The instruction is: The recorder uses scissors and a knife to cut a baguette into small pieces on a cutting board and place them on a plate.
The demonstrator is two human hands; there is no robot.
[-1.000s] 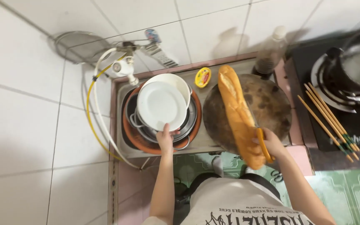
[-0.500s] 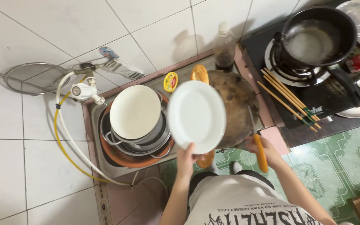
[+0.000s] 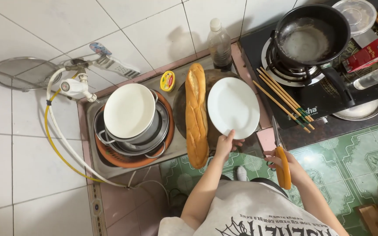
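Head view: left hand point(image 3: 225, 144) holds white plate point(image 3: 233, 107), right hand point(image 3: 285, 164) grips knife point(image 3: 281, 157).

A small round yellow tin point(image 3: 167, 81) with a red label patch on its lid sits on the counter just behind the sink. A dark bottle point(image 3: 220, 43) with a white cap stands against the tiled wall, beside the stove. A long red carton point(image 3: 371, 52) with white and yellow print lies on the stove's right side. Just below it lies a clear bottle point(image 3: 375, 77) with a purple cap. White lettering point(image 3: 308, 109) marks the black stove's front edge.
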